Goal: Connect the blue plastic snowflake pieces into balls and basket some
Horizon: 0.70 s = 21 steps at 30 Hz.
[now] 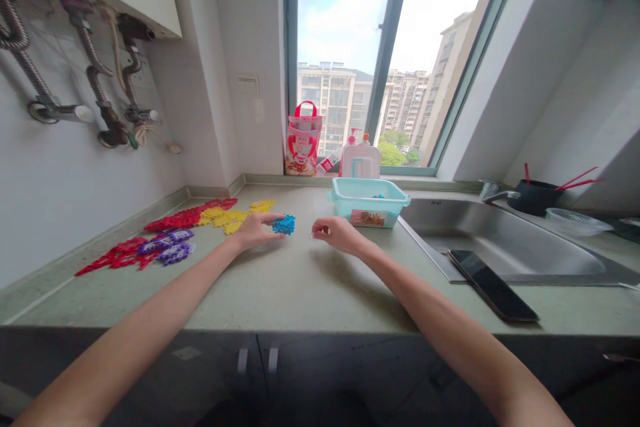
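My left hand grips a small stack of blue toothed plastic pieces between the thumb and fingers, low over the counter. A short way to the right, my right hand is closed in a pinch. Something thin and whitish shows at its fingertips, too small to name. Just behind my left hand lie yellow toothed pieces. Farther left are red pieces and purple bundles with whitish bands around them. Behind my right hand stands a light teal plastic basket with some blue pieces inside.
To the right is a steel sink with a tap. A black phone lies across its front edge. A black pot and a clear plastic tray stand beyond it. A red-handled bag and bottles line the window sill.
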### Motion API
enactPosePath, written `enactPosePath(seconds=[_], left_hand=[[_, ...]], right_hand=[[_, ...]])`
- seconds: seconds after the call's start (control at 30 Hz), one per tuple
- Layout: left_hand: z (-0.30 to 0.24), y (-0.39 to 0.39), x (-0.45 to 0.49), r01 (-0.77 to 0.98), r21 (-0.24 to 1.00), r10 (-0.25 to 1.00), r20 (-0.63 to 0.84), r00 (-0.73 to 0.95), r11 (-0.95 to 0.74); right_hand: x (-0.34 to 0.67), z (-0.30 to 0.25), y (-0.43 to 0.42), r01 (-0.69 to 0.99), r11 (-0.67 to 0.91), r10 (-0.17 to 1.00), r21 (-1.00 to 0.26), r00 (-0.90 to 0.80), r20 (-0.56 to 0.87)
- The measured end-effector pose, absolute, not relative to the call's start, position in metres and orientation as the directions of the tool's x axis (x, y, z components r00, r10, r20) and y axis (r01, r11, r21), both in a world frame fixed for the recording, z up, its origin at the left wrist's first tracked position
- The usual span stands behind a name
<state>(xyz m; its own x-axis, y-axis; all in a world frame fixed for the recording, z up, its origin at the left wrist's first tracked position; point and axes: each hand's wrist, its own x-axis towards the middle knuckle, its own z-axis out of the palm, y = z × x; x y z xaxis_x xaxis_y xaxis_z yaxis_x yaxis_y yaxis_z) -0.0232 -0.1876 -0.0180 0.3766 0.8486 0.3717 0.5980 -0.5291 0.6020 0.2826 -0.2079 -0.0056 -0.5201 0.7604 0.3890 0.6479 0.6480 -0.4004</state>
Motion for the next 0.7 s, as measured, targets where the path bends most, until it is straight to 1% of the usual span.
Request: enactPosePath(seconds=[0.07, 0.1, 0.17, 0.23, 0.3, 0.37, 0.47, 0.53, 0.57, 0.63, 0.7], left_hand=[[-0.018, -0.189, -0.021, 0.598, 0.605, 0.851, 0.363, 0.380, -0.525], [-0.018, -0.190, -0.020, 0.597, 0.608, 0.851, 0.359, 0.382, -0.524], [-0.018, -0.191, -0.019, 0.585, 0.615, 0.848, 0.359, 0.390, -0.530], [-0.018, -0.192, -0.018, 0.566, 0.625, 0.842, 0.366, 0.396, -0.538], [-0.020, -0.192, -0.018, 0.552, 0.634, 0.839, 0.368, 0.401, -0.542], [-0.022, -0.191, -0.019, 0.555, 0.637, 0.843, 0.368, 0.391, -0.535], [-0.021, -0.188, -0.017, 0.561, 0.636, 0.848, 0.388, 0.362, -0.530], [-0.015, -0.183, -0.009, 0.547, 0.630, 0.834, 0.399, 0.380, -0.551], [-0.010, -0.180, -0.003, 0.539, 0.623, 0.823, 0.402, 0.401, -0.567], [0.005, -0.169, 0.016, 0.526, 0.596, 0.793, 0.413, 0.447, -0.607], [0.023, -0.154, 0.041, 0.501, 0.566, 0.754, 0.448, 0.480, -0.655]], right_hand=[[0.307, 0.008, -0.200, 0.664, 0.658, 0.700, -0.354, -0.368, 0.612], [0.321, 0.014, -0.196, 0.693, 0.633, 0.671, -0.345, -0.269, 0.691], [0.350, 0.023, -0.188, 0.756, 0.546, 0.631, -0.361, -0.088, 0.771], [0.375, 0.028, -0.182, 0.807, 0.464, 0.623, -0.365, -0.004, 0.782], [0.394, 0.029, -0.179, 0.849, 0.406, 0.627, -0.338, 0.010, 0.779], [0.406, 0.032, -0.180, 0.888, 0.364, 0.604, -0.281, 0.004, 0.797], [0.420, 0.039, -0.184, 0.931, 0.295, 0.498, -0.216, 0.043, 0.866], [0.427, 0.041, -0.186, 0.943, 0.254, 0.435, -0.213, 0.085, 0.896], [0.430, 0.041, -0.186, 0.948, 0.236, 0.422, -0.215, 0.100, 0.901], [0.434, 0.036, -0.185, 0.956, 0.198, 0.443, -0.214, 0.108, 0.890], [0.434, 0.026, -0.180, 0.967, 0.159, 0.508, -0.197, 0.091, 0.856]])
